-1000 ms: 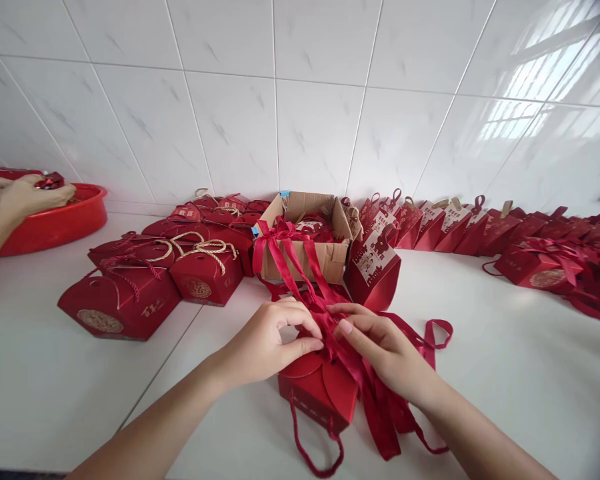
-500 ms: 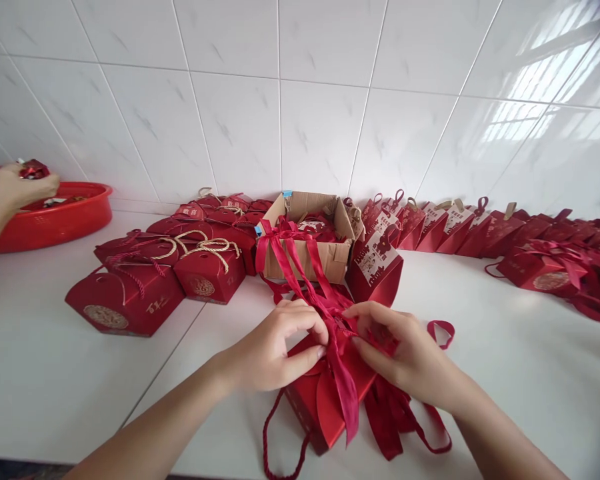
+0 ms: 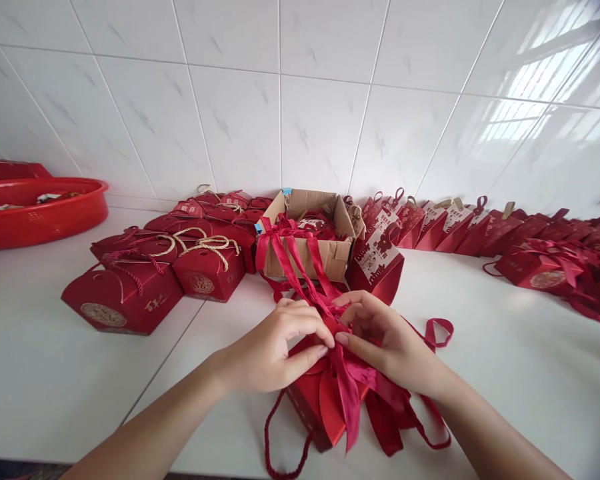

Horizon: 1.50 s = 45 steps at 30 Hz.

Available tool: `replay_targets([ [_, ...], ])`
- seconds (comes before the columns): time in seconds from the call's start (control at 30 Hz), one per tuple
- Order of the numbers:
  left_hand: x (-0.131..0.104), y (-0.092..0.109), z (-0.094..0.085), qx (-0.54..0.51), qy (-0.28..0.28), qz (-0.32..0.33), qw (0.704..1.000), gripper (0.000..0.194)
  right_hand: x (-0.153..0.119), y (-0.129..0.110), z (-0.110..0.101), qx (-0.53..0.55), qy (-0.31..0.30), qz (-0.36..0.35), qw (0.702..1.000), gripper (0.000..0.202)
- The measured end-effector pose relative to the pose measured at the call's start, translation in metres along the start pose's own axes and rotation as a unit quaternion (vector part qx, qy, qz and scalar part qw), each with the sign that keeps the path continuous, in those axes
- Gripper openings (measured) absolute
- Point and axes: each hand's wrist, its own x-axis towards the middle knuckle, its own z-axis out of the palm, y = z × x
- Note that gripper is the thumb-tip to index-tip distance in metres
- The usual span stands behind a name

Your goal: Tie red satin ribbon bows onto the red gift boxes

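Atop red cardboard box [image 3: 327, 408], red satin ribbon [image 3: 349, 397] lies between left hand [image 3: 285, 350], pinching it, and right hand [image 3: 387, 340], hold unclear.

Both hands [image 3: 280, 347] [image 3: 393, 343] close together, curled

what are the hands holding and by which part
Ribbon, at its gathered part over the red box: left hand seems to pinch it between thumb and forefinger; right hand touches it, grip unclear.

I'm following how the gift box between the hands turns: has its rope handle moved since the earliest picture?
Yes: the rope handle has shifted left, judged against the cardboard box behind it.
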Motion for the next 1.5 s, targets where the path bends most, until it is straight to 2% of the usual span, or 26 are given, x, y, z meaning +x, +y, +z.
replay_targets([
  [0.1,0.000,0.000,-0.002,0.012,0.007,0.004,1.000,0.017,-0.004,-0.001,-0.005,-0.026,-0.018,-0.075,0.997,0.018],
  [0.17,0.000,0.000,-0.005,0.025,0.008,0.003,1.000,0.017,-0.007,-0.002,-0.011,-0.089,-0.066,-0.123,0.986,0.026],
  [0.27,-0.001,-0.002,-0.010,0.042,0.011,-0.012,0.999,0.016,-0.008,-0.001,-0.018,-0.189,-0.137,-0.153,0.960,0.044],
  [0.4,0.000,-0.002,-0.013,0.047,0.005,-0.023,0.999,0.015,-0.008,0.000,-0.020,-0.215,-0.176,-0.160,0.947,0.044],
  [0.53,0.001,-0.001,-0.013,0.049,-0.024,-0.026,0.998,0.011,-0.008,0.000,-0.021,-0.203,-0.177,-0.165,0.949,0.037],
  [0.8,-0.003,-0.005,-0.010,0.006,-0.084,-0.061,0.995,0.013,-0.009,0.004,-0.019,-0.166,-0.170,-0.146,0.961,0.042],
  [1.03,-0.002,-0.006,-0.005,-0.048,-0.081,-0.066,0.993,0.016,-0.009,0.005,-0.018,-0.145,-0.166,-0.144,0.965,0.045],
  [1.17,-0.003,-0.013,-0.002,-0.065,-0.058,-0.065,0.994,0.019,-0.009,0.005,-0.018,-0.145,-0.169,-0.137,0.965,0.048],
  [1.3,-0.002,-0.012,0.000,-0.128,-0.075,-0.087,0.985,0.011,-0.009,0.004,-0.018,-0.146,-0.171,-0.129,0.966,0.049],
  [1.5,0.002,-0.007,0.003,-0.087,-0.045,-0.099,0.990,0.024,-0.008,0.006,-0.018,-0.130,-0.182,-0.145,0.964,0.046],
])
